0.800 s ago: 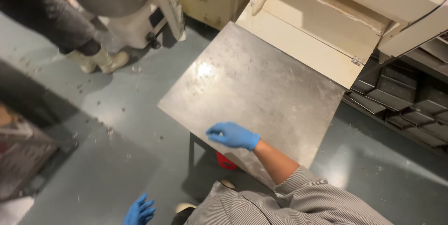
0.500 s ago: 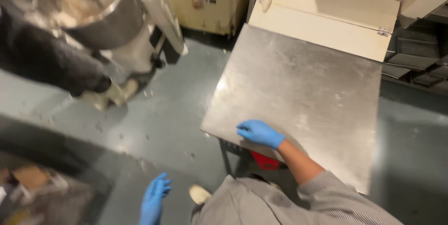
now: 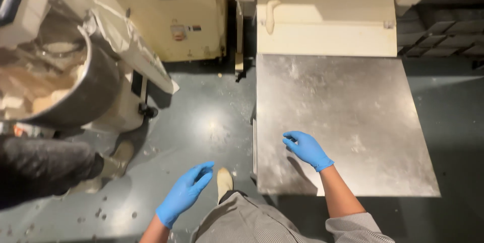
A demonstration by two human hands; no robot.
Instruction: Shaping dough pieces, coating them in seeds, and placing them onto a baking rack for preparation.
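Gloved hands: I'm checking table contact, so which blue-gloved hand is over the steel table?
The right hand, fingers spread over the metal table near its front left. The left hand hangs over the grey floor, off the table.

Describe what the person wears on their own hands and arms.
Both hands wear thin, bright blue disposable gloves ending at the wrist: the left hand and the right hand. The forearms are bare below the gloves. The right arm has a short sleeve of finely striped grey and white fabric. No jewellery shows.

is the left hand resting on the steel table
No, the left hand hangs over the floor beside the steel table, with only the right hand above its surface.
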